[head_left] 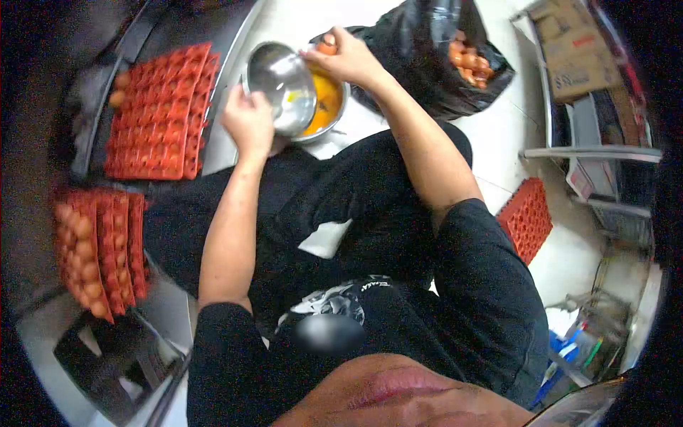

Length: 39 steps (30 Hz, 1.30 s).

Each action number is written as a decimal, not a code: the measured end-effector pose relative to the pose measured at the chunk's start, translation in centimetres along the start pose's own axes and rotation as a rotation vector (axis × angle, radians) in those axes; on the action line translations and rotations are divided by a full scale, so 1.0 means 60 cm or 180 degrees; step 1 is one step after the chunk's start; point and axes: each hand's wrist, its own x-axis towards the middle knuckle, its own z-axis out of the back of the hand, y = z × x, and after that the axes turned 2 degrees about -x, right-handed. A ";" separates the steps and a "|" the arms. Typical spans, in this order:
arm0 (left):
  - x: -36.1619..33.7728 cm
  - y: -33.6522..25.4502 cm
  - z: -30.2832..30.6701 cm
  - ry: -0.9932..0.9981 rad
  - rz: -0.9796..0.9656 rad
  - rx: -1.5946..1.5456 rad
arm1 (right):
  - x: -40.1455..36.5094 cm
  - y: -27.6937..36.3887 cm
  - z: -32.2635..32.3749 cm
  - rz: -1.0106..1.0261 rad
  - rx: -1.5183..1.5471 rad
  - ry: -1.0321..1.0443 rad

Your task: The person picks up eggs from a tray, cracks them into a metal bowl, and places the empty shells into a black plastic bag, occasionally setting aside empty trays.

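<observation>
My left hand (249,121) grips a small steel bowl (282,85) by its rim and tilts it over a larger steel bowl (329,107) filled with yellow egg liquid. My right hand (346,57) holds a brown egg (326,48) at the far rim of the larger bowl. My dark clothing and knees fill the middle of the view below the bowls.
Stacked red egg trays (160,114) lie to the left, nearly empty with a few eggs at the corner. A second stack (99,249) holds several eggs. A black bag (441,57) of eggshells sits upper right. Another red tray (526,217) lies on the floor by cardboard boxes (576,50).
</observation>
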 end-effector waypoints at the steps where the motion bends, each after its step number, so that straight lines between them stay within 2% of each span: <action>1: 0.002 0.016 -0.004 -0.0017 -0.0064 -0.0245 | -0.002 0.022 0.053 0.0017 -0.0182 -0.0342; 3: 0.001 0.009 -0.005 0.0021 0.0033 -0.0356 | -0.005 0.021 0.162 0.0202 -0.0163 -0.1582; 4: -0.002 -0.004 -0.003 0.0058 0.0063 -0.0233 | -0.044 0.072 0.240 -0.0182 -0.0286 -0.1593; 5: -0.003 -0.015 -0.002 0.0090 0.0111 -0.0092 | -0.034 0.051 0.275 0.0388 0.0246 -0.2457; 7: 0.001 -0.014 -0.005 0.0120 0.0051 0.0112 | -0.045 0.040 0.357 -0.0283 0.0193 -0.2735; 8: 0.000 -0.011 -0.005 0.0149 -0.0004 0.0371 | -0.012 -0.036 0.377 -0.0549 -0.0948 -0.3249; 9: -0.002 -0.004 -0.010 0.0135 0.0008 0.0324 | 0.004 -0.102 0.410 -0.0944 -0.0832 -0.2282; 11: 0.000 0.005 -0.019 0.0026 -0.0177 0.0063 | 0.031 -0.237 0.427 -0.0423 -0.0681 -0.1580; 12: 0.001 0.008 -0.022 0.0003 -0.0154 0.0020 | 0.045 -0.235 0.435 -0.1136 -0.1343 -0.1325; 13: 0.000 0.009 -0.023 -0.0003 -0.0172 0.0034 | 0.044 -0.203 0.439 -0.1098 -0.1386 -0.1316; 15: -0.003 0.010 -0.023 -0.0078 -0.0124 0.0051 | 0.032 -0.097 0.436 -0.1471 -0.1142 -0.1511; 16: -0.001 0.003 -0.022 0.0059 -0.0047 0.0056 | 0.036 -0.057 0.426 -0.1150 -0.1582 -0.1691; 17: 0.001 0.001 -0.018 0.0149 0.0048 0.0063 | 0.041 -0.013 0.407 -0.0650 -0.1576 -0.1909; 19: 0.002 0.006 -0.019 0.0233 0.0188 0.0122 | 0.077 0.076 0.355 -0.0355 -0.0944 -0.1189; 20: 0.001 0.007 -0.023 0.0119 0.0215 0.0004 | 0.102 0.094 0.314 0.0307 -0.1252 -0.1210; 21: -0.003 0.008 -0.028 -0.0004 0.0233 -0.0113 | 0.117 0.141 0.261 0.0374 -0.0747 -0.0838; 24: -0.008 0.018 -0.035 -0.0048 0.0186 -0.0165 | 0.152 0.266 0.088 0.0847 -0.0652 0.0200; 25: -0.013 0.021 -0.039 -0.0130 0.0123 -0.0253 | 0.177 0.272 0.008 0.1623 -0.0443 0.0223; 26: -0.017 0.021 -0.039 -0.0086 0.0124 -0.0208 | 0.203 0.285 -0.060 0.1716 -0.0496 0.0563; 27: -0.018 0.017 -0.038 -0.0021 0.0105 -0.0175 | 0.175 0.340 -0.106 0.1786 -0.0933 0.0434; 28: -0.020 0.026 -0.050 -0.0231 -0.0124 -0.0057 | 0.165 0.378 -0.152 0.1845 -0.1035 0.0408; 29: -0.015 0.015 -0.050 -0.0136 0.0008 0.0031 | 0.176 0.404 -0.198 0.2344 -0.0843 0.0687; 30: -0.002 0.013 -0.049 -0.0065 0.0188 -0.0033 | 0.172 0.449 -0.237 0.2352 -0.0843 0.0637; 31: -0.002 0.016 -0.060 -0.0014 0.0340 -0.0077 | 0.196 0.467 -0.287 0.2263 -0.0718 0.1028; 33: -0.008 0.023 -0.104 -0.0300 0.0646 -0.1043 | 0.174 0.534 -0.343 0.2087 -0.0810 0.0985; 34: -0.015 0.020 -0.103 -0.0320 0.0620 -0.1005 | 0.177 0.546 -0.386 0.2118 -0.0772 0.0970; 36: -0.037 0.019 -0.094 0.1495 0.2336 -0.5171 | 0.193 0.554 -0.462 0.1667 -0.1599 0.0409; 37: -0.038 0.022 -0.080 0.1499 0.2329 -0.5105 | 0.193 0.568 -0.473 0.1668 -0.1537 0.0386; 39: -0.034 0.017 -0.052 0.1684 0.2529 -0.4938 | 0.182 0.587 -0.487 0.1136 -0.1748 0.0074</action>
